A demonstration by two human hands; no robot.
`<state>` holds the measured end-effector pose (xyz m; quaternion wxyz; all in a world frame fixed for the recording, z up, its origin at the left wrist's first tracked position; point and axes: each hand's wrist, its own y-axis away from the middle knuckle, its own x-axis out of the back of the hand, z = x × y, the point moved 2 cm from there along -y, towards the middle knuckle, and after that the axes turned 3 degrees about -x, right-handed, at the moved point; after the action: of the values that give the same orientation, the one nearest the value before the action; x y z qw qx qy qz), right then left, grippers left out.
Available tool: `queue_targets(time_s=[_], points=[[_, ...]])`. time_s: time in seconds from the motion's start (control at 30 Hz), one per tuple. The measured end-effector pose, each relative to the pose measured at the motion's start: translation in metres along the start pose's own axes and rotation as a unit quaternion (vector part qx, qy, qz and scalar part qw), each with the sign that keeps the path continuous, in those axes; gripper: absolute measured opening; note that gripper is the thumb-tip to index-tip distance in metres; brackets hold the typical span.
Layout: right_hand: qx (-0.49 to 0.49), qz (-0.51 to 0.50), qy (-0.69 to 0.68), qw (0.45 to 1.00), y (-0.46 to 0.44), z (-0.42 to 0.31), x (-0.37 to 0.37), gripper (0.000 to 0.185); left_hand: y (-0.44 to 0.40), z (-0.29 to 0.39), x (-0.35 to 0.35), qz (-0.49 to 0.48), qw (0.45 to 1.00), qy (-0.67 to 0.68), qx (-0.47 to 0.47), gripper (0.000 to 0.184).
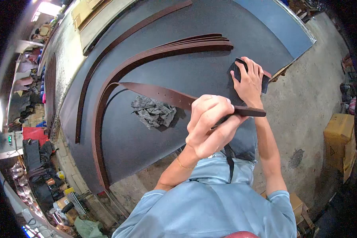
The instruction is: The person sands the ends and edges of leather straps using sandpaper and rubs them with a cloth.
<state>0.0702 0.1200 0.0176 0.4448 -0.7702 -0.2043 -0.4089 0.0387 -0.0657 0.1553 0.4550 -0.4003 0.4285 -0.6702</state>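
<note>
My left hand (211, 125) is closed around a brown leather strap (158, 92) near its end, raised above the table's front edge. A row of small holes shows in the strap, which curves back to the left. My right hand (248, 79) rests on a black object (239, 71) at the table's right side, fingers bent over it. A stack of brown straps (146, 54) lies curved on the dark table (202, 73). Below the held strap sits a crumpled grey cloth (154, 112).
A single brown strap (103, 53) lies curved behind the stack. Cardboard pieces (83, 14) are at the back left. Shelves with mixed items line the left side. A cardboard box (339, 133) stands on the floor at the right.
</note>
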Motion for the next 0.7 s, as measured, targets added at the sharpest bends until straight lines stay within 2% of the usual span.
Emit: queue_targets(time_s=[0.03,0.1,0.57,0.67,0.7], points=[[-0.002,-0.002,0.001,1.0,0.0002,0.0003,-0.0007,0.035,0.0012,-0.0012,0.0001,-0.001,1.0,0.0,0.002,0.032],[-0.001,-0.001,0.003,1.0,0.0002,0.001,-0.002,0.035,0.0037,-0.003,-0.0004,0.017,0.997,-0.023,-0.069,0.029],[0.002,0.003,0.013,1.0,0.0006,0.0006,-0.0026,0.035,0.007,-0.0015,-0.0003,0.026,0.997,-0.018,-0.064,0.031],[0.002,0.006,0.009,1.0,0.0003,0.0003,-0.0019,0.035,0.008,-0.0003,0.0009,0.043,0.998,-0.013,-0.044,0.036],[0.001,0.005,0.009,1.0,0.0002,0.0002,-0.0019,0.035,0.0075,0.0007,0.004,0.003,0.999,-0.028,-0.035,0.048]])
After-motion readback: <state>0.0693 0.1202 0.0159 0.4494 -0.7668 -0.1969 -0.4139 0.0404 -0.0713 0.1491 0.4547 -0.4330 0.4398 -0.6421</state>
